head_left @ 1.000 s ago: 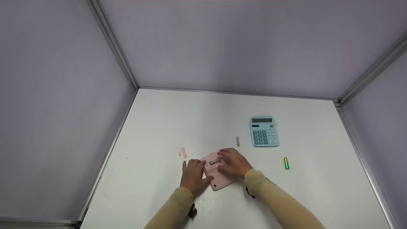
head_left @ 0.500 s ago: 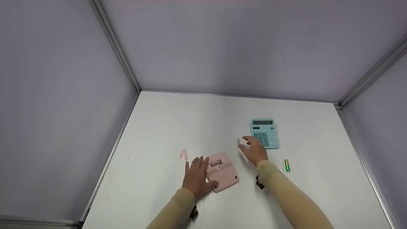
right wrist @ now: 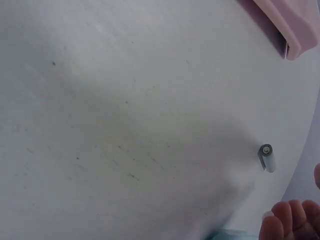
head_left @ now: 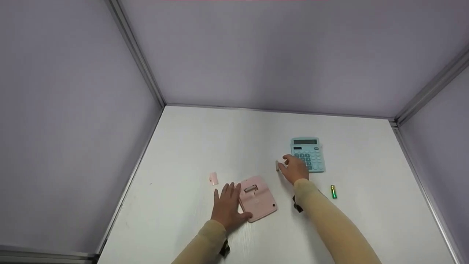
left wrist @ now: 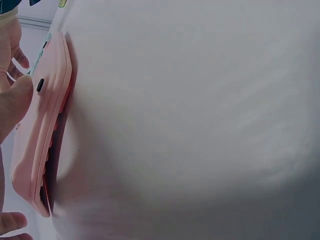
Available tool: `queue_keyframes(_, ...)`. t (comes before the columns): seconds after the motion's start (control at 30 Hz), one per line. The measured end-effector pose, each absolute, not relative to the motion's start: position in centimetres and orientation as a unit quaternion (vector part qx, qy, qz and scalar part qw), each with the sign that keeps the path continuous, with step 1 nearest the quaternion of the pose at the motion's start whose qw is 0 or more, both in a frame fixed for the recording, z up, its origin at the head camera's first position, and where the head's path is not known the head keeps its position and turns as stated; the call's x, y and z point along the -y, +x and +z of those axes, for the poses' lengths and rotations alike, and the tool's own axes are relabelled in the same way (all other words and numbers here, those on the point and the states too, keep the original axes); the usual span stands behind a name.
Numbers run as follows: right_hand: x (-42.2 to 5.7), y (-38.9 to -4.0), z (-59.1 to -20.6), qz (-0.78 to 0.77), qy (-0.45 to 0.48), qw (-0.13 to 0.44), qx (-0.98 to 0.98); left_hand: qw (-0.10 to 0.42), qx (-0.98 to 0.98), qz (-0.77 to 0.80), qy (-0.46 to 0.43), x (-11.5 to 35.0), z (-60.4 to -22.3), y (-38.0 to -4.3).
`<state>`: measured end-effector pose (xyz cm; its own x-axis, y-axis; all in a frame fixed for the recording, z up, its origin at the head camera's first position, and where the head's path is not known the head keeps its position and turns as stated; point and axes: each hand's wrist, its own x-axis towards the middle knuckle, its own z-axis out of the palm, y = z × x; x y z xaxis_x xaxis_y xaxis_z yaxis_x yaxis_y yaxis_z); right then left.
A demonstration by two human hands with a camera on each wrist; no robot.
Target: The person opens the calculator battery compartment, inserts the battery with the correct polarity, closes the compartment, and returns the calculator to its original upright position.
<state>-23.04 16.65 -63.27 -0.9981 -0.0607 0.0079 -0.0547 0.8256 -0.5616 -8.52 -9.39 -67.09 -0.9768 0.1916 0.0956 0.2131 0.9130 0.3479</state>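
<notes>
At the lower centre of the head view, the left hand (head_left: 228,209) rests, fingers straight, on the pink calculator (head_left: 261,206). Right of the middle lies a grey battery (head_left: 277,165); just beside it, the right hand (head_left: 296,170) is loosely bent, grasping nothing.

A grey battery (right wrist: 268,160) lies on the white table (right wrist: 125,100), apart from the fingers (right wrist: 283,219) and pink casing (right wrist: 295,22).

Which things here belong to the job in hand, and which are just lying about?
Likely in the job:
pink calculator, touched by left hand
silver battery, near right hand
small pink piece, probably a cover

Apparently just lying about:
blue calculator
green battery, possibly needed
</notes>
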Motion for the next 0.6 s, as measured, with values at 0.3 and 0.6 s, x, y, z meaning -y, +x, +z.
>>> queue_keyframes(0.3,-15.6,-22.9,-64.7,-0.27,0.004,0.052,-0.961,-0.001,0.981,-0.16,-0.107,9.5,-66.8,-8.4)
queue_keyframes(0.6,-15.0,-21.9,-65.5,-0.286,0.032,0.064,-0.956,-0.018,0.982,-0.146,-0.116,9.5,-66.9,-7.9)
